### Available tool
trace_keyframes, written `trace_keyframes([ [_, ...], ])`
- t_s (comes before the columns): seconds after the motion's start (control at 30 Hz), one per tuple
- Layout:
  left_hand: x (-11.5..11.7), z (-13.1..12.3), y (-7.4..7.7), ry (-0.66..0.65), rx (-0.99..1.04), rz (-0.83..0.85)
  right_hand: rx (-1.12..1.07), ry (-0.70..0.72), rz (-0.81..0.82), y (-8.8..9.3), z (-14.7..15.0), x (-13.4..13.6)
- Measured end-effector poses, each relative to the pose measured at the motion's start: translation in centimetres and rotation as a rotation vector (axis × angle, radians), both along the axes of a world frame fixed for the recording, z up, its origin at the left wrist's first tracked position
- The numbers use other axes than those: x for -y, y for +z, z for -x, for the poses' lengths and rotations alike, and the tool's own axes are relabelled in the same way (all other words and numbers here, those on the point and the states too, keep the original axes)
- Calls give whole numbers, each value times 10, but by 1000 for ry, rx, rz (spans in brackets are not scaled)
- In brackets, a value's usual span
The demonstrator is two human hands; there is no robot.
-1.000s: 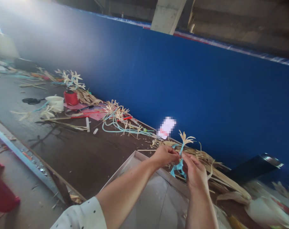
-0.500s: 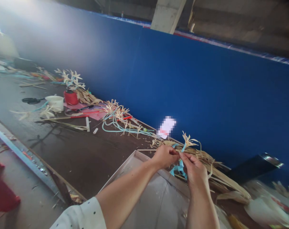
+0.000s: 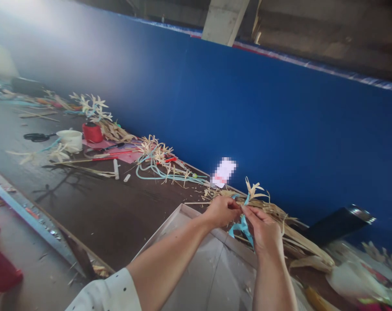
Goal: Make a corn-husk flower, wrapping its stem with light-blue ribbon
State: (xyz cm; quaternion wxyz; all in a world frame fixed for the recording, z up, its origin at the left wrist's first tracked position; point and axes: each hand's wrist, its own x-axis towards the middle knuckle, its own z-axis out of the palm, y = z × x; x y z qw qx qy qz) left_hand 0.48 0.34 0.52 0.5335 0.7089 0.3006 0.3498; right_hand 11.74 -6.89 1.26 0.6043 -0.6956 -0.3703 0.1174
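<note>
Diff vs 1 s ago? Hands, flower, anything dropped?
Barely anything. The right hand edged up-left until its fingertips meet the left hand at the stem of the straw flower. Both hands keep their pinch; the blue tape tail still dangles below, and the scissors lie where they were.

— How are the arms held?
— Both stretch forward, forearms converging.
— And the hands?
— The left hand point(image 3: 222, 211) is curled, fingers pinched shut. The right hand point(image 3: 263, 229), just beside it, pinches too, their fingertips touching.

Hazy glare upper left; edges blurred, stretched.
</note>
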Motion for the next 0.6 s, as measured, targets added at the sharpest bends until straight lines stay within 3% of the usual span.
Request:
trace_keyframes([
  [0.23, -1, 0, -3, 29, 36, -10, 32, -55, 81, 8, 11, 3],
  [0.6, 2, 2, -5, 196, -94, -252, 296, -27, 170, 13, 14, 3],
])
